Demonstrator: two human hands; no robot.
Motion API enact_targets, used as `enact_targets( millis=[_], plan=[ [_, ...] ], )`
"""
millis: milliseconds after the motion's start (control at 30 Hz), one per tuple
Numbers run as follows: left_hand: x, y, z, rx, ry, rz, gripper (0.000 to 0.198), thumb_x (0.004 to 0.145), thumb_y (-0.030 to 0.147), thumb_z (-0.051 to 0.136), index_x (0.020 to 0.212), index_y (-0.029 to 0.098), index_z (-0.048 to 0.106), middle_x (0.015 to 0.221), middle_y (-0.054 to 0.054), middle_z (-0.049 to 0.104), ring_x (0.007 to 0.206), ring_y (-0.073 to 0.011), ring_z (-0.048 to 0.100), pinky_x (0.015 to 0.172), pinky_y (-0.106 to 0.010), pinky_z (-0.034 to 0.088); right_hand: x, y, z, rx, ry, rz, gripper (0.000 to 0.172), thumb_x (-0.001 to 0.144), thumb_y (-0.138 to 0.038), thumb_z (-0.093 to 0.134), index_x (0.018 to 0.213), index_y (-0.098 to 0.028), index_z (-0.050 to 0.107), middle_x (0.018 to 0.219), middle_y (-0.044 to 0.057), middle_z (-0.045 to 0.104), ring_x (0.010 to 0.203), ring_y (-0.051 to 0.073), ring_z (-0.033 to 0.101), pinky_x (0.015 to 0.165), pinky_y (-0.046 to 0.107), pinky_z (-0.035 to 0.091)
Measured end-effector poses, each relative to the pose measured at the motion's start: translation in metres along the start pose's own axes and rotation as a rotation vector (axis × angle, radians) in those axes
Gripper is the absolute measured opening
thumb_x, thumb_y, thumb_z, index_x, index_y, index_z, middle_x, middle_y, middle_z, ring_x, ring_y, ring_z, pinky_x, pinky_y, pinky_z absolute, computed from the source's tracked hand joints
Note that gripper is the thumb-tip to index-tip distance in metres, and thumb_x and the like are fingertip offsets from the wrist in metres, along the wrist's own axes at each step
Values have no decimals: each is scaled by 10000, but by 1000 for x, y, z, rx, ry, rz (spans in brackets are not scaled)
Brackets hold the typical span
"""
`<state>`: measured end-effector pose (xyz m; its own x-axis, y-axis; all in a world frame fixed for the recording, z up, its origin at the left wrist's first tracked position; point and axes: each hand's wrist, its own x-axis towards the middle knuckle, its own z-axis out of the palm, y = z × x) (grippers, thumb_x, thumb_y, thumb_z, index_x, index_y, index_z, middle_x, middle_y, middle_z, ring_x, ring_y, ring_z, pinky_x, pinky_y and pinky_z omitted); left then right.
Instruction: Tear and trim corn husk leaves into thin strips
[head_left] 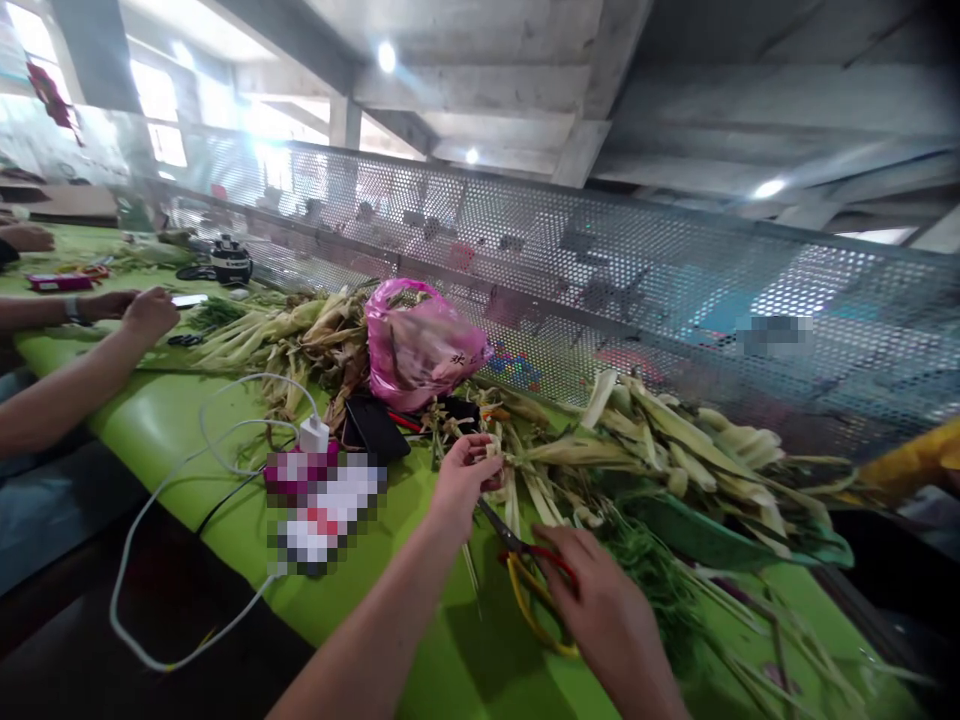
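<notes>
Near the middle of the green table (420, 610), my left hand (466, 480) pinches a small piece of pale dried husk (491, 450). My right hand (600, 600) holds scissors (541, 585) with red and yellow handles, a finger and thumb at the red loop. The dark blades point up and left, their tips just below my left hand. Strips of pale husk hang beside the blades. A large heap of dried husks (660, 440) lies right of my hands, partly on a green tray (705, 525).
A pink plastic bag (420, 345) stands behind my left hand. Left of it are a phone (330, 515), a white charger (313, 436) with a looping cable and a dark flat object (377, 428). Another person's hands (150, 312) are at far left. A perforated metal screen (540, 250) runs behind the table.
</notes>
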<state>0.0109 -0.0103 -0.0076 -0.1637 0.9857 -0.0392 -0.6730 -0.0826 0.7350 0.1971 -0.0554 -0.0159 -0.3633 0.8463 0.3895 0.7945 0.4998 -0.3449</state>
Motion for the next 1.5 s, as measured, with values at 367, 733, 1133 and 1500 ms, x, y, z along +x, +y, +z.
enact_targets(
  millis=[367,733,1133,1500],
  plan=[
    [-2,-7,3,185,-224,-47,281,542,159,751,779,119,607,668,17,573,548,-64,507,562,-210,415,47,-11,4,360,188,117,238,825,-361,587,957,-190,688,990,110,692,864,259,641,807,391,502],
    [-9,-14,7,249,-315,-69,389,629,399,776,852,130,605,757,-12,589,681,-103,539,648,-237,435,31,-15,4,793,211,429,390,688,-531,717,858,-185,661,720,33,657,546,163,553,503,280,479],
    [-11,-19,10,358,-329,-102,309,657,397,726,691,135,566,598,26,503,550,-74,437,564,-220,349,30,4,3,714,215,316,358,741,-514,677,843,-171,679,777,64,686,691,205,589,653,309,475],
    [-13,-20,10,486,-330,-93,349,682,460,702,763,153,556,643,16,556,581,-110,548,577,-235,412,29,-3,-8,788,164,274,366,751,-468,688,978,-183,661,859,58,685,715,181,602,647,295,498]
  ],
)
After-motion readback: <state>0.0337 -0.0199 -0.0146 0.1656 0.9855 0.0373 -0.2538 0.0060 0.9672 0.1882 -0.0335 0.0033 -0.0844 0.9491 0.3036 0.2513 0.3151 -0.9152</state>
